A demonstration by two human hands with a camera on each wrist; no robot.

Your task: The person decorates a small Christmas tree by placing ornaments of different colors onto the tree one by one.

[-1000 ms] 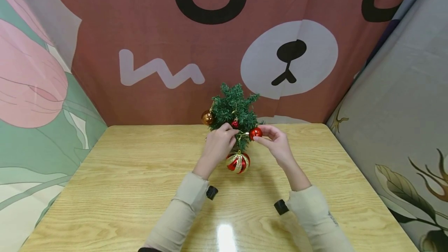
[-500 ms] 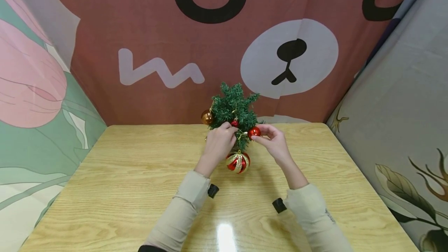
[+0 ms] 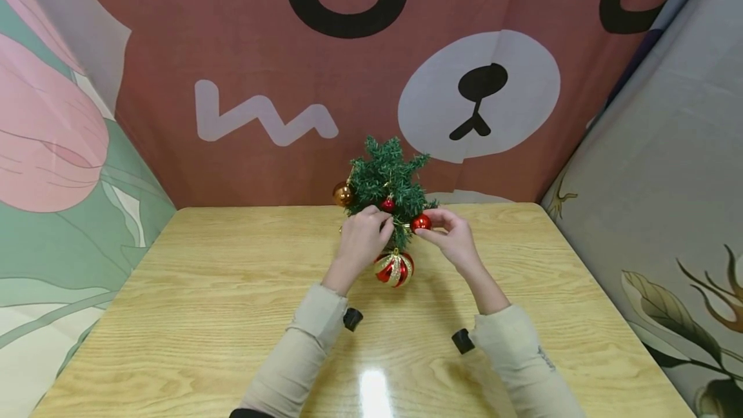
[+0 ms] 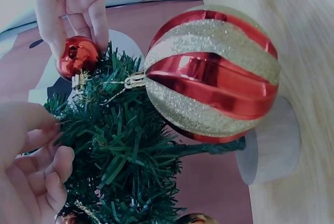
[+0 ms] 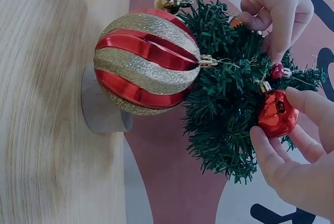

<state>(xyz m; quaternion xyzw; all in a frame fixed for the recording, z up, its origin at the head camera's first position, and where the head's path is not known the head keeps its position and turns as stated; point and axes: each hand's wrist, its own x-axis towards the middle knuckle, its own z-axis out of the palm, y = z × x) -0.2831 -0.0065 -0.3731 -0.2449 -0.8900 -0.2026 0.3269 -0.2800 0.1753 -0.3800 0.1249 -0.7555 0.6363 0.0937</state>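
A small green Christmas tree (image 3: 389, 169) stands on the table near its back edge. My right hand (image 3: 455, 240) pinches a shiny red Christmas ball (image 5: 278, 113) between thumb and fingers, at the tree's right side. My left hand (image 3: 362, 237) is on the near side, its thumb and index fingertips together on a branch (image 4: 70, 127) among the needles. Just above those fingertips hangs a smaller red ball (image 3: 387, 204). Low at the front hangs a large red ball with glittery gold stripes (image 3: 395, 268). An amber ball (image 3: 343, 194) hangs at the left.
The tree's round pale base (image 5: 102, 104) rests on the wood-grain table (image 3: 232, 315). A small gold ball (image 5: 168, 1) hangs beside the striped one. A printed bear curtain (image 3: 261, 166) rises behind the table, with patterned cloths (image 3: 650, 211) at the sides.
My right hand has brought the red ball slightly left, closer against the branches. My left hand stays at nearly the same spot on the tree.
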